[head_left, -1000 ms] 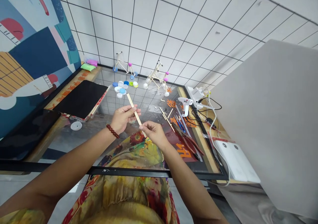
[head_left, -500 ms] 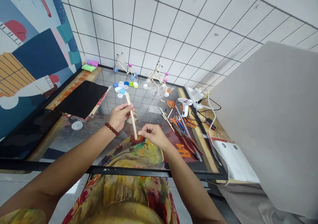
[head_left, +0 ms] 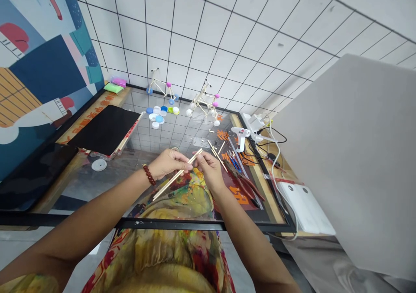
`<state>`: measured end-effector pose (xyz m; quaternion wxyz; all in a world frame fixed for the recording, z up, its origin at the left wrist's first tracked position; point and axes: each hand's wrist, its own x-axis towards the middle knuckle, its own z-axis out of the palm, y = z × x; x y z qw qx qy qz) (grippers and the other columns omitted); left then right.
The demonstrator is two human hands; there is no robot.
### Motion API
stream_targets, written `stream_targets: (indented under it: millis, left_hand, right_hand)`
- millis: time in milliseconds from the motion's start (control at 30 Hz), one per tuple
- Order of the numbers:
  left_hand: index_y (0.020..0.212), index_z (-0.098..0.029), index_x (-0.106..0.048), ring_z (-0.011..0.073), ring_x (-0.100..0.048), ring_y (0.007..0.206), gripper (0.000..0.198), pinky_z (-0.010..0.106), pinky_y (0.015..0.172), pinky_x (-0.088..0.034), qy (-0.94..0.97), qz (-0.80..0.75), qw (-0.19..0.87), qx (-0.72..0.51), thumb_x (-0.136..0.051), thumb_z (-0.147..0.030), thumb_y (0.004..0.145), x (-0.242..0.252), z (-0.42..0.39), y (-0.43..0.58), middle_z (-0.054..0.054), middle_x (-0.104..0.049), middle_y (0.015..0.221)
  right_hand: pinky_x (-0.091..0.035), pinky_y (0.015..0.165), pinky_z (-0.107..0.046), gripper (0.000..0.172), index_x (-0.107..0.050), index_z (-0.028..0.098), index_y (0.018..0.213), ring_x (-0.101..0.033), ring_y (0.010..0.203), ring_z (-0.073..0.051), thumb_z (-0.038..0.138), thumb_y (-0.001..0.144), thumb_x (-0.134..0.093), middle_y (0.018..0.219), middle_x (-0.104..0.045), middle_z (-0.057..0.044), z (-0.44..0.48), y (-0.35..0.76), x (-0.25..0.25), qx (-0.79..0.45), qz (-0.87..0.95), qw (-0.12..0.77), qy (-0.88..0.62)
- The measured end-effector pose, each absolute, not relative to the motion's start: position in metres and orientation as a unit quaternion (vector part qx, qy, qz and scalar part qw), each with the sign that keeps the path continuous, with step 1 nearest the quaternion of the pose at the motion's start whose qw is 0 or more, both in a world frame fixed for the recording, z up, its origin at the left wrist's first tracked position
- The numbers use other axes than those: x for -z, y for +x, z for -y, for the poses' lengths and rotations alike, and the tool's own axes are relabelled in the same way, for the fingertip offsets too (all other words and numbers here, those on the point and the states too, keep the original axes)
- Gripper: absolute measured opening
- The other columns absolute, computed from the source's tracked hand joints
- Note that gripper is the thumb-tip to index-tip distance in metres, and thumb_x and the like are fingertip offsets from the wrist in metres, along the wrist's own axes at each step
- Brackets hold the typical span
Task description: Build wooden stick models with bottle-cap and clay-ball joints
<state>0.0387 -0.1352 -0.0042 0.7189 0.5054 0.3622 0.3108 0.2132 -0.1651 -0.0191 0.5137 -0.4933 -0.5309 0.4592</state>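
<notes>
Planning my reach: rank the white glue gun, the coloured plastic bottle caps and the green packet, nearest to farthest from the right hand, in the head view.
Right hand, pinching thin wooden sticks:
1. White glue gun, back right.
2. Coloured plastic bottle caps, back left.
3. Green packet, far left corner.

I've swung the sticks (head_left: pixel 164 189) round: their free end, which pointed away at the caps (head_left: pixel 159 113), now slants down-left toward me. My right hand (head_left: pixel 211 169) has moved up beside my left hand (head_left: pixel 167 163).
</notes>
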Motion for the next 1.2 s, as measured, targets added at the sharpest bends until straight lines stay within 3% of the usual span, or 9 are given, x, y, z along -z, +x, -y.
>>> stream_targets:
  millis: [333,533,600,667,767,867,967,1100,1200]
  left_hand:
    - [0.067,-0.013,-0.075,0.0112,-0.057,0.048,0.020,0.021,0.048,-0.043,0.548,-0.374,0.689,-0.291,-0.084,-0.030,0.060,0.004,0.135,0.039,0.006,-0.068,0.057]
    - [0.072,-0.014,-0.076,0.0108,-0.056,0.046,0.016,0.021,0.045,-0.040,0.489,-0.484,0.618,-0.380,-0.081,-0.027,0.064,0.011,0.126,0.037,0.005,-0.068,0.056]
    - [0.072,-0.017,-0.076,0.0137,-0.060,0.056,0.011,0.022,0.053,-0.045,0.499,-0.502,0.561,-0.429,-0.081,-0.022,0.064,0.011,0.123,0.036,0.005,-0.070,0.063]
    - [0.078,-0.021,-0.078,0.0179,-0.065,0.080,0.015,0.024,0.072,-0.051,0.522,-0.491,0.496,-0.491,-0.081,-0.018,0.063,0.008,0.123,0.036,0.005,-0.074,0.082]
    - [0.089,-0.025,-0.078,0.0194,-0.061,0.104,0.023,0.024,0.092,-0.046,0.582,-0.442,0.447,-0.516,-0.079,-0.019,0.067,0.003,0.132,0.039,0.004,-0.072,0.104]
    - [0.092,-0.023,-0.077,0.0157,-0.064,0.078,0.019,0.024,0.073,-0.050,0.641,-0.392,0.514,-0.414,-0.073,-0.027,0.074,0.000,0.143,0.045,0.004,-0.073,0.090]
    - [0.098,-0.019,-0.074,0.0083,-0.047,0.044,0.025,0.019,0.044,-0.036,0.612,-0.376,0.620,-0.315,-0.066,-0.034,0.079,0.000,0.148,0.049,-0.001,-0.062,0.059]
    - [0.099,-0.014,-0.070,0.0029,-0.031,0.036,0.035,0.016,0.037,-0.019,0.499,-0.411,0.680,-0.347,-0.069,-0.040,0.076,-0.001,0.141,0.046,-0.006,-0.048,0.050]
    - [0.094,-0.011,-0.069,0.0014,-0.029,0.038,0.036,0.015,0.036,-0.017,0.426,-0.415,0.708,-0.382,-0.073,-0.041,0.073,-0.005,0.132,0.039,-0.006,-0.046,0.052]
  right_hand:
    - [-0.028,0.048,-0.024,0.042,-0.056,0.018,0.057,-0.034,0.049,-0.008,0.054,0.072,-0.071,0.054,-0.048,0.004,0.162,0.213,0.021,-0.476,0.495,0.524,-0.503]
    - [-0.026,0.048,-0.024,0.045,-0.048,0.020,0.054,-0.028,0.047,-0.007,0.056,0.072,-0.069,0.052,-0.043,0.006,0.158,0.216,0.023,-0.462,0.459,0.550,-0.523]
    - [-0.026,0.049,-0.024,0.045,-0.048,0.020,0.055,-0.029,0.048,-0.008,0.056,0.072,-0.069,0.053,-0.042,0.006,0.157,0.217,0.024,-0.457,0.467,0.548,-0.522]
    - [-0.027,0.049,-0.024,0.044,-0.049,0.020,0.055,-0.030,0.049,-0.008,0.055,0.073,-0.069,0.053,-0.043,0.006,0.157,0.217,0.026,-0.452,0.474,0.550,-0.518]
    - [-0.029,0.051,-0.024,0.043,-0.049,0.020,0.055,-0.032,0.050,-0.008,0.053,0.075,-0.069,0.053,-0.043,0.006,0.157,0.216,0.028,-0.445,0.478,0.562,-0.508]
    - [-0.033,0.054,-0.024,0.040,-0.052,0.019,0.058,-0.037,0.052,-0.009,0.051,0.078,-0.066,0.054,-0.044,0.005,0.157,0.214,0.028,-0.431,0.494,0.564,-0.502]
    - [-0.039,0.060,-0.025,0.035,-0.059,0.019,0.067,-0.046,0.059,-0.012,0.051,0.082,-0.061,0.061,-0.052,0.003,0.157,0.218,0.021,-0.399,0.551,0.532,-0.505]
    - [-0.044,0.076,-0.030,0.027,-0.064,0.019,0.091,-0.057,0.077,-0.017,0.045,0.083,-0.063,0.089,-0.064,-0.004,0.171,0.254,0.005,-0.175,0.658,0.433,-0.591]
    - [-0.043,0.085,-0.036,0.028,-0.062,0.019,0.085,-0.057,0.095,-0.024,0.047,0.081,-0.065,0.101,-0.063,-0.010,0.198,0.301,0.000,0.012,0.669,0.315,-0.673]
